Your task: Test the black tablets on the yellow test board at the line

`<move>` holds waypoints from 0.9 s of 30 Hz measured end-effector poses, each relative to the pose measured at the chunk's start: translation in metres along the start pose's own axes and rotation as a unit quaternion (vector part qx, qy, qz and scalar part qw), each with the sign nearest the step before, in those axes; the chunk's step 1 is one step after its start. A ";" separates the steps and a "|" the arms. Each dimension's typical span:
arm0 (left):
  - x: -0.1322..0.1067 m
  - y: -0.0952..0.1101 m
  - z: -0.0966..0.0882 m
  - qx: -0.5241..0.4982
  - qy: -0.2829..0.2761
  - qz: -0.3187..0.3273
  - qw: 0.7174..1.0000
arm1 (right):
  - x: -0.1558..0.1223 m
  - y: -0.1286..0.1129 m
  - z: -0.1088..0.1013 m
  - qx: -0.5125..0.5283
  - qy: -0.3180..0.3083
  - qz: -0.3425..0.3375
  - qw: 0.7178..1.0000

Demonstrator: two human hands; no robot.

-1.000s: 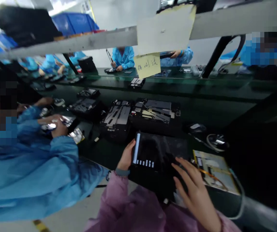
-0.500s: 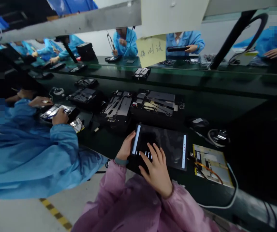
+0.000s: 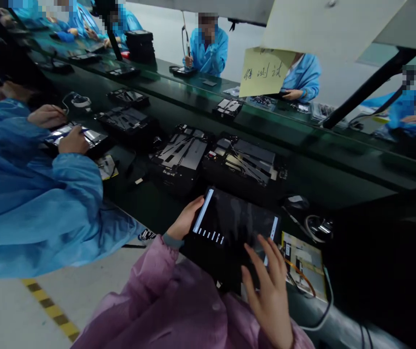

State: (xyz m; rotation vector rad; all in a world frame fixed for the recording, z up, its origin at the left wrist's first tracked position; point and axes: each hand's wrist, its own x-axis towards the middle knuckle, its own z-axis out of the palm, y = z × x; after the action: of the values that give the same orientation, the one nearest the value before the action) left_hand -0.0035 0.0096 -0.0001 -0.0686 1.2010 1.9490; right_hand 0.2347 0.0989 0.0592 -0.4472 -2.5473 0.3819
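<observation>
The left hand (image 3: 184, 222) holds the side of a flat black tablet with a dark screen (image 3: 231, 228), just above the dark green worktop (image 3: 149, 203). The right hand (image 3: 268, 286) is spread wide, fingertips on the screen.

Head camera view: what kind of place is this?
Probably an electronics assembly line: opened tablets lie along a green belt, people in blue smocks work both sides, and the left hand holds a lit tablet.
</observation>
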 end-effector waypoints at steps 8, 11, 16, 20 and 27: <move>0.001 -0.002 -0.001 0.029 0.031 -0.001 0.999 | 0.037 0.045 -0.037 -0.018 0.000 -0.016 1.000; 0.001 -0.002 -0.001 0.044 0.052 0.004 0.998 | 0.063 0.047 -0.029 0.000 -0.047 -0.059 0.997; 0.005 -0.009 -0.008 0.087 0.065 0.023 0.994 | 0.085 0.035 0.001 0.007 -0.078 -0.097 0.992; 0.005 -0.011 -0.010 0.109 0.048 0.047 0.992 | 0.067 0.013 0.019 -0.018 -0.090 -0.104 0.990; -0.008 0.006 0.003 0.121 0.058 0.028 0.991 | 0.027 -0.009 0.038 -0.030 -0.127 -0.103 0.986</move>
State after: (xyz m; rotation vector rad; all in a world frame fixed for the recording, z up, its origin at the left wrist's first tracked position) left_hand -0.0006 0.0058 0.0094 -0.0212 1.5236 1.8534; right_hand 0.1904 0.0949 0.0433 -0.1603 -2.8250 0.3033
